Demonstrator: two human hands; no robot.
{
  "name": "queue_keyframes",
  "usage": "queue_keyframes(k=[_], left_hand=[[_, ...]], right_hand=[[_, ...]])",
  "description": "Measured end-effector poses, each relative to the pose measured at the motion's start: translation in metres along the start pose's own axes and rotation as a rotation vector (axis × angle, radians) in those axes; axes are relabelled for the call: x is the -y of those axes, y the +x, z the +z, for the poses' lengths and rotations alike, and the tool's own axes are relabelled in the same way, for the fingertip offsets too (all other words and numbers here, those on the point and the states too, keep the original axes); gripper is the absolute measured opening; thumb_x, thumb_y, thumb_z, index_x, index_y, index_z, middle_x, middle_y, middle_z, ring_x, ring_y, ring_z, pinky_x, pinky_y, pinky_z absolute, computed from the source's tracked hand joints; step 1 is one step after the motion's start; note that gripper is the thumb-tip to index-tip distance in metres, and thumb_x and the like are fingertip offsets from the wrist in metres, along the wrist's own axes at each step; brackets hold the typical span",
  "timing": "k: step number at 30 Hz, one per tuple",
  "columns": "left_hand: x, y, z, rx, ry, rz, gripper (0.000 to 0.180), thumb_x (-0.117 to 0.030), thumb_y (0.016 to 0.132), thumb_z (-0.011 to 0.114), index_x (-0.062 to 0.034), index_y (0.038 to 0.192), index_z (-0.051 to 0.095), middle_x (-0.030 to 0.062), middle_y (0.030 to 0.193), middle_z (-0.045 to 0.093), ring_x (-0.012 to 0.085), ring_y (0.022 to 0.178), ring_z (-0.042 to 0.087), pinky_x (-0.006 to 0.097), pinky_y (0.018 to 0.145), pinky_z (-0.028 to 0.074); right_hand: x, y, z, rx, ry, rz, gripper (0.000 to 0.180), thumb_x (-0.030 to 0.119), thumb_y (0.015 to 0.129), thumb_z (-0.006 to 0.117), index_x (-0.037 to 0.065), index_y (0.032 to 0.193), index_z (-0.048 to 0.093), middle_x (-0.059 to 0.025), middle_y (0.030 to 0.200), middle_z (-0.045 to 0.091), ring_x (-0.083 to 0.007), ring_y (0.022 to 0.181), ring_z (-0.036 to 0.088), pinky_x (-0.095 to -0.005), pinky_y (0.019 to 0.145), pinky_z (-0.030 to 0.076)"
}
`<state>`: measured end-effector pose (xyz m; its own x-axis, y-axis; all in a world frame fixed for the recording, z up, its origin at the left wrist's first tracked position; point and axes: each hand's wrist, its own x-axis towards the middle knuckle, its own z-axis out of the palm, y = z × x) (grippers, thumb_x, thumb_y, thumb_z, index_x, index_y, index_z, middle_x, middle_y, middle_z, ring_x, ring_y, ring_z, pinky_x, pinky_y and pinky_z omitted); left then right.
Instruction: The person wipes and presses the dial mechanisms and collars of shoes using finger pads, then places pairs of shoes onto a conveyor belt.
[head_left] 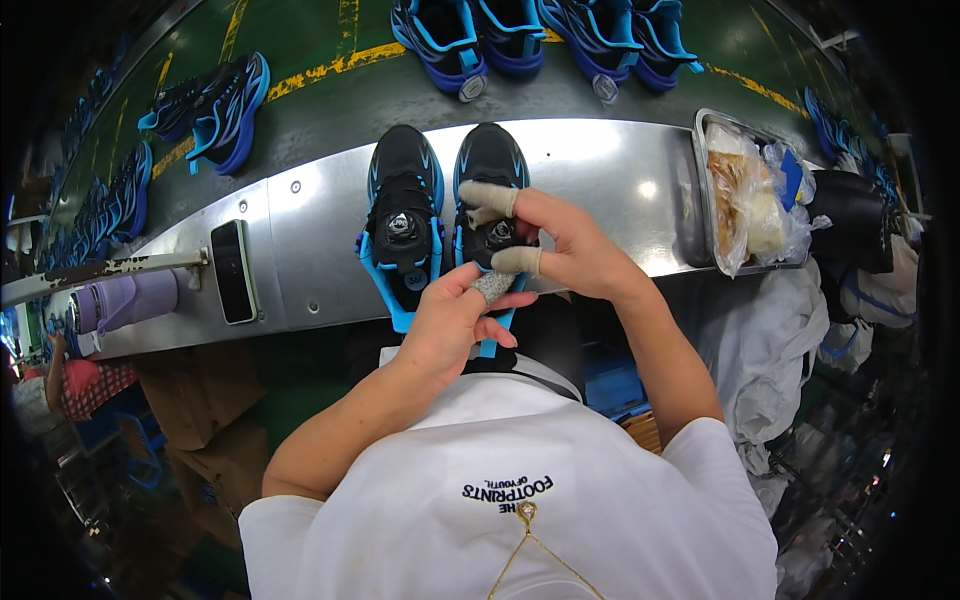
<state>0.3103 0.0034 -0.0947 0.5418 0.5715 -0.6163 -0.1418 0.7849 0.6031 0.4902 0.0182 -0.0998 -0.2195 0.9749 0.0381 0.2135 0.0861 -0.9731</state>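
Note:
Two black sneakers with blue edging lie side by side on the metal bench, toes pointing away from me. The left sneaker (405, 205) stands untouched, a round dial on its tongue. Over the right sneaker (490, 150), my right hand (570, 245) spreads its index finger and thumb on either side of the dial (499, 234). Beige finger covers sit on several of its fingertips. My left hand (450, 320) is at this shoe's heel opening, its fingers bent around the collar; one finger wears a grey cover. The hands partly hide the collar and tongue.
A phone (233, 272) and a lilac tumbler (130, 300) are at the left of the metal bench (320, 200). On the right sits a metal tray (706, 190) with plastic-bagged items. Beyond, more sneakers (440, 45) stand on a green surface with yellow lines. White plastic (765, 340) hangs at right.

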Motion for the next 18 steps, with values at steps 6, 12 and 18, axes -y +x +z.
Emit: queue_keyframes(k=[6, 12, 18], left_hand=[[0.003, 0.001, 0.001, 0.002, -0.031, 0.007, 0.034, -0.007, 0.098, 0.042, 0.0035, 0.13, 0.047, 0.0147, 0.122, 0.058, 0.0274, 0.116, 0.061, 0.028, 0.058, 0.06], [0.003, 0.0, 0.003, -0.017, -0.021, 0.028, 0.033, -0.006, 0.097, 0.042, 0.003, 0.129, 0.049, 0.0144, 0.123, 0.057, 0.0275, 0.116, 0.06, 0.028, 0.059, 0.06], [0.005, -0.003, 0.006, -0.031, -0.028, 0.022, 0.033, -0.006, 0.097, 0.043, 0.002, 0.128, 0.05, 0.0122, 0.12, 0.058, 0.0253, 0.114, 0.061, 0.026, 0.06, 0.058]], right_hand=[[0.001, -0.001, 0.003, -0.121, -0.23, -0.038, 0.04, 0.015, 0.074, 0.075, 0.013, 0.114, 0.07, -0.0065, 0.082, 0.056, -0.0209, 0.073, 0.055, -0.0327, 0.068, 0.047], [-0.01, -0.004, 0.005, -0.043, -0.171, -0.017, 0.043, 0.017, 0.074, 0.076, 0.013, 0.117, 0.069, -0.0046, 0.084, 0.057, -0.0155, 0.073, 0.052, -0.029, 0.068, 0.045], [-0.003, 0.001, -0.013, 0.119, 0.097, 0.065, 0.045, 0.014, 0.075, 0.073, 0.014, 0.119, 0.068, -0.0061, 0.086, 0.059, -0.0182, 0.078, 0.056, -0.0296, 0.071, 0.046]])
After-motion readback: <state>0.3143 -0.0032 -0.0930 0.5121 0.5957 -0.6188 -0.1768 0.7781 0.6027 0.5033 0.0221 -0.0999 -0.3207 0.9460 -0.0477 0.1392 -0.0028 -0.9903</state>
